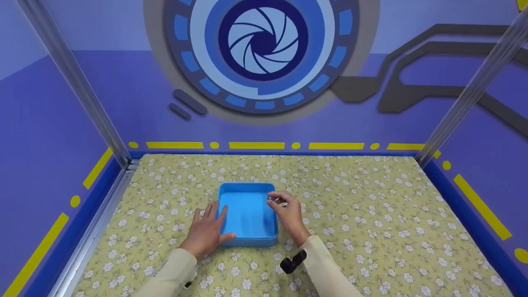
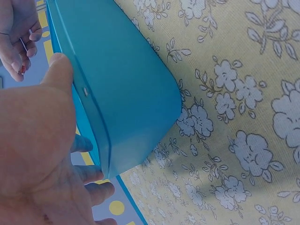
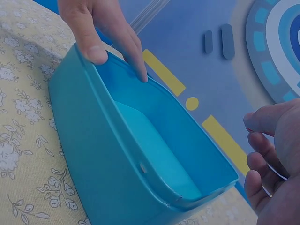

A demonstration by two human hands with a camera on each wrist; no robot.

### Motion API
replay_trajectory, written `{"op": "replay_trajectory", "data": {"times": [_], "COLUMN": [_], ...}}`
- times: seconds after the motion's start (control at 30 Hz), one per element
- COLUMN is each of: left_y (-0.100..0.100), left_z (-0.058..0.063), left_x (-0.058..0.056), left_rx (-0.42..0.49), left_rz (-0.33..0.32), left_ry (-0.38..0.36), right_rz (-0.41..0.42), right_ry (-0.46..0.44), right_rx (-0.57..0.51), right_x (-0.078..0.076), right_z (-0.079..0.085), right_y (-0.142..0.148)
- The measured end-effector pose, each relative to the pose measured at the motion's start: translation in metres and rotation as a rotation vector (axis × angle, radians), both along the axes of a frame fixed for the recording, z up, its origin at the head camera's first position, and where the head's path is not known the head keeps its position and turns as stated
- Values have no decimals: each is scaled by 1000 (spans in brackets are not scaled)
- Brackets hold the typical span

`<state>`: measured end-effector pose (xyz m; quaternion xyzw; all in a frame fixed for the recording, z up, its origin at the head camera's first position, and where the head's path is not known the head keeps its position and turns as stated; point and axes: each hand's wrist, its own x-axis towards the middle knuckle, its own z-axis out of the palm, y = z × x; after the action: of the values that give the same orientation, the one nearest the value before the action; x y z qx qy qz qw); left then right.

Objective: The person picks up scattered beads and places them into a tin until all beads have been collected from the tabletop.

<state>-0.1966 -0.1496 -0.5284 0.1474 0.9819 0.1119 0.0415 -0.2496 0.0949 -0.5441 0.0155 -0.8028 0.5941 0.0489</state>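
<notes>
A blue rectangular open-topped box (image 1: pixel 247 242) sits on the flowered cloth, with nothing seen on the part of its floor in view. My left hand (image 1: pixel 208 231) rests over its near left corner, fingers spread and fairly straight. Its thumb (image 3: pixel 96 54) touches the near rim, and the index finger reaches inside the left wall. Above the right wall, my right hand (image 1: pixel 288 210) pinches a tiny thing between thumb and fingertips. In the left wrist view a red bit (image 2: pixel 22 69) shows at those fingertips; its kind is too small to tell.
The yellow flowered cloth (image 1: pixel 371 222) covers the table around the box. Printed purple walls (image 1: pixel 123 95) close off the back and both sides. Metal posts (image 1: pixel 466 95) stand at the back corners, and a metal rail (image 1: pixel 99 222) runs along the left edge.
</notes>
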Motion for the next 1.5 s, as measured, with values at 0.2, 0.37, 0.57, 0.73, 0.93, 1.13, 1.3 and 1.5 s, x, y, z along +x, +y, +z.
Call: {"op": "replay_trajectory", "data": {"times": [0.2, 0.37, 0.57, 0.73, 0.93, 1.13, 1.3, 1.5], "left_y": [0, 1, 0, 1, 1, 1, 1, 1], "left_z": [-2, -3, -4, -3, -3, -4, -3, -3], "left_x": [-1, -1, -1, -1, -2, -3, -2, -2], "left_rx": [-12, -17, -17, -20, -20, -26, -30, -34], "left_rz": [2, 3, 1, 4, 13, 13, 10, 11], "left_ry": [-11, -16, -11, -9, -1, 6, 12, 6], "right_rz": [10, 10, 7, 24, 41, 49, 55, 57], "right_ry": [32, 40, 25, 54, 77, 85, 71, 76], "right_rx": [-3, -4, -1, -10, 5, 20, 21, 20], "right_x": [3, 4, 5, 5, 6, 7, 6, 7], "right_z": [1, 2, 1, 1, 2, 2, 2, 3], "right_y": [-3, -6, -10, -13, -15, -16, -18, -21]}}
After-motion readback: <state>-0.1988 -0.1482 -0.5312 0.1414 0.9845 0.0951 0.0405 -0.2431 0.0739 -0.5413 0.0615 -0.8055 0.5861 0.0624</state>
